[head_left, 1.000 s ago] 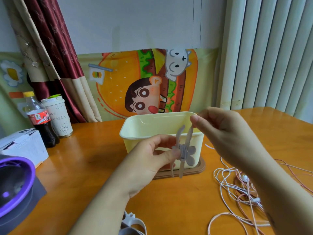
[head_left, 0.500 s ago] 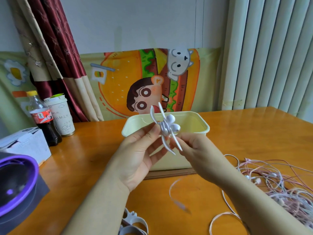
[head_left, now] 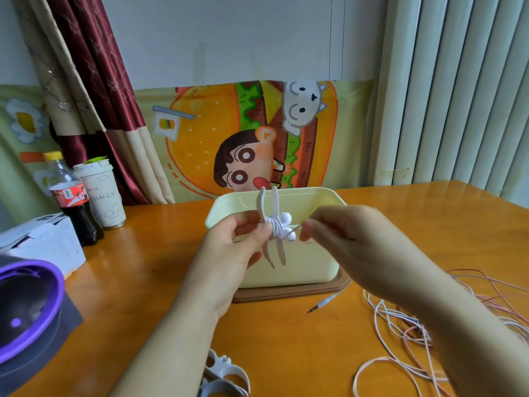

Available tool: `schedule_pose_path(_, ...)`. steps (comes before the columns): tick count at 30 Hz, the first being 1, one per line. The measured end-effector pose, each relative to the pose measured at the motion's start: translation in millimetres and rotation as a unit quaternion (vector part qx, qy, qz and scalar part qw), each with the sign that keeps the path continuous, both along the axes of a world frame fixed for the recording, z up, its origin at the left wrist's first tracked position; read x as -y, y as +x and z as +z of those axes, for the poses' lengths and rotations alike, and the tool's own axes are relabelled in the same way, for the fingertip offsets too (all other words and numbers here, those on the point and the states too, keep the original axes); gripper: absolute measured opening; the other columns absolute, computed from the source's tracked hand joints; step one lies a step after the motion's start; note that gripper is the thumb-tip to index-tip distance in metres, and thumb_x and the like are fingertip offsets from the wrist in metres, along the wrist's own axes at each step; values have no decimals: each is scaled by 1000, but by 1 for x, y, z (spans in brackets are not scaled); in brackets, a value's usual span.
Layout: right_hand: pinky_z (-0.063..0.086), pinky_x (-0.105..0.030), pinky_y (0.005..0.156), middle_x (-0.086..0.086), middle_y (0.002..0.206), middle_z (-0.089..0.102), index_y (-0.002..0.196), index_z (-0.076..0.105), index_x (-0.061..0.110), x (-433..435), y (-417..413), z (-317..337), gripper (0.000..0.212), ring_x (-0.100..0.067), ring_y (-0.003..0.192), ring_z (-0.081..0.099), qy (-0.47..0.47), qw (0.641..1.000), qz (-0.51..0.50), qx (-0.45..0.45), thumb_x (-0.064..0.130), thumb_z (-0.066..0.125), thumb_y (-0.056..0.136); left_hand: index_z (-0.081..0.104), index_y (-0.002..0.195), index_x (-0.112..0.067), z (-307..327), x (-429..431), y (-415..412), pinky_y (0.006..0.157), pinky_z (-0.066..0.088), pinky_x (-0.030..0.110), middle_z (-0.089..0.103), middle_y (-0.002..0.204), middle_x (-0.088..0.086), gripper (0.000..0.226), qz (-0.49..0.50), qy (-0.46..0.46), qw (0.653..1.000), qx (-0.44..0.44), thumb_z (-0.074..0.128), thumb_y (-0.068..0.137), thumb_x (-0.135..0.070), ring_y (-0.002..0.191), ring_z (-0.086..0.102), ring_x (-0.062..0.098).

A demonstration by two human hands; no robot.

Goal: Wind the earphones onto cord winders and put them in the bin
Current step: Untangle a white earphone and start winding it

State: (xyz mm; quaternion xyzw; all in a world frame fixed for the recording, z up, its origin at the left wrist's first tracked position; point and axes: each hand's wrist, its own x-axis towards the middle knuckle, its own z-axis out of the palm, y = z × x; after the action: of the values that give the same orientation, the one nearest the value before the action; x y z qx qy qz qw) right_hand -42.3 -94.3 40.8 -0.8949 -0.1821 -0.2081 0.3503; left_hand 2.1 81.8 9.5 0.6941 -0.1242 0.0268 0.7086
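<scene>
While the left hand (head_left: 237, 245) pinches the white cord winder (head_left: 274, 227) between thumb and fingertips at its left side, the right hand (head_left: 352, 242) pinches a short taut strand of earphone cord (head_left: 295, 230) between thumb and forefinger, just beside the winder's rounded lobes. Its other fingers are curled loosely. The winder is held in the air in front of the pale yellow bin (head_left: 315, 193), at about rim height and not yet inside it.

Likely faults: if the right hand lets the strand go slack, the turns already laid could loosen and slide off the narrow waist. The trailing length is hidden behind the right hand. Should it run into the loose earphones (head_left: 400, 325) heaped on the table (head_left: 143, 282) to the right, it may snag there and drag other cords along. A jack plug (head_left: 320, 305) lies near the brown lid (head_left: 286, 295) under the bin; whether it belongs to this cord cannot be told. A firm tug against the light pinch of the left hand could also twist the winder out of it.

Appearance: the winder is slim, pale plastic, with two long prongs pointing up and two down. Several tight white turns are bunched round its middle, with two lobes to the right of them. Spare winders (head_left: 223, 376) lie at the near table edge.
</scene>
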Motion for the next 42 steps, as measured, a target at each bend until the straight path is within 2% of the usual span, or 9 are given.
schedule_pose_path(6, 33, -11, 46, 18, 50, 52, 64, 60, 24, 8, 2, 5, 25, -2, 49, 47, 53, 995, -38, 76, 40, 62, 83, 68, 105, -31, 2, 4, -10, 90, 51, 29, 71, 99, -15, 34, -139, 178, 973, 41, 70, 73, -43, 96, 67, 10)
schedule_pose_path(13, 25, -12, 43, 11, 45, 37, 60, 61, 16, 13, 3, 6, 34, -4, 44, 32, 161, 986, 3, 38, 47, 60, 73, 74, 105, -25, 7, -8, -7, 88, 54, 28, 71, 108, 2, 43, -271, 62, 960, 24, 85, 67, -42, 104, 67, 21)
schedule_pose_path(16, 32, -26, 54, -7, 54, 46, 67, 64, 8, 6, 13, -9, 39, -9, 55, 38, 175, 984, 28, -28, 44, 64, 82, 74, 107, -20, 10, -7, -10, 82, 54, 25, 71, 106, 2, 45, -312, -42, 949, 7, 84, 66, -37, 98, 68, 16)
schedule_pose_path(18, 33, -29, 56, -16, 59, 49, 75, 64, 1, 1, 19, -18, 39, -12, 57, 40, 167, 984, 32, -55, 37, 60, 91, 76, 104, -19, 11, -3, -11, 81, 55, 26, 72, 106, 3, 44, -300, -103, 948, -6, 86, 64, -35, 97, 69, 16)
schedule_pose_path(20, 26, -19, 49, 1, 51, 39, 79, 61, -4, -5, 20, -23, 38, -3, 48, 31, 138, 989, 12, -58, 30, 52, 95, 76, 102, -17, 13, 0, -10, 83, 57, 30, 73, 105, 5, 38, -252, -155, 955, -28, 84, 68, -32, 94, 70, 16)
schedule_pose_path(25, 36, -30, 53, -14, 68, 53, 83, 64, 19, -15, 13, -24, 26, -19, 57, 42, 54, 995, 46, -73, 28, 45, 98, 72, 99, -20, 15, 0, -6, 79, 47, 26, 72, 83, -6, 29, -72, -225, 968, -88, 65, 72, -26, 78, 64, 6)
schedule_pose_path(28, 42, -32, 60, -10, 73, 63, 94, 68, 22, -17, 9, -22, 24, -20, 65, 53, 8, 995, 57, -80, 28, 46, 98, 71, 97, -20, 12, -2, -4, 79, 44, 24, 71, 81, -8, 27, -21, -220, 971, -94, 65, 72, -26, 77, 62, 5)
schedule_pose_path(37, 49, -30, 62, 5, 75, 67, 98, 69, 27, -14, -5, -5, 22, -11, 66, 59, -84, 995, 41, -34, 34, 48, 96, 70, 106, -28, 1, 2, -3, 81, 46, 28, 74, 102, -8, 23, 20, -44, 999, -17, 68, 84, -30, 100, 65, 12)
schedule_pose_path(42, 47, -22, 63, 18, 65, 60, 88, 72, 26, -4, -6, 4, 22, -1, 73, 58, -54, 998, 0, 34, 37, 52, 89, 69, 102, -37, -2, 4, -4, 99, 49, 45, 71, 103, -17, 53, -12, 89, 996, 23, 79, 59, -67, 106, 64, 14)
